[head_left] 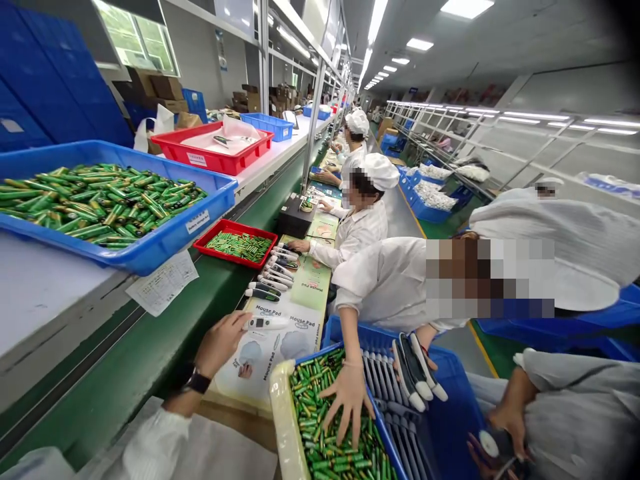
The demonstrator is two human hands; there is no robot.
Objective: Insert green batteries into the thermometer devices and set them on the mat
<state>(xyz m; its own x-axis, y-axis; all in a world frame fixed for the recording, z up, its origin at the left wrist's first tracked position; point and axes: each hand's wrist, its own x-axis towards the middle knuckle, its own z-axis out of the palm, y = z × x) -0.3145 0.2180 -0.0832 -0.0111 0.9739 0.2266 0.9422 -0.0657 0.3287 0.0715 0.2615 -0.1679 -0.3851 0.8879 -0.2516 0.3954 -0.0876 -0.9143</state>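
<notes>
My left hand, with a black watch on its wrist, grips one end of a white pen-shaped device over a printed mouse pad on the bench. My right hand, low at the right, is closed around a small round white and dark item that I cannot make out. Between my hands stands a blue crate with green batteries on one side and white devices laid in rows on the other. A co-worker's hand rests spread on the batteries.
The co-worker in white leans over the crate with several devices in the other hand. More devices lie in a row beside a red tray of batteries. A big blue tray of batteries sits on the upper shelf, left. Other workers sit further along.
</notes>
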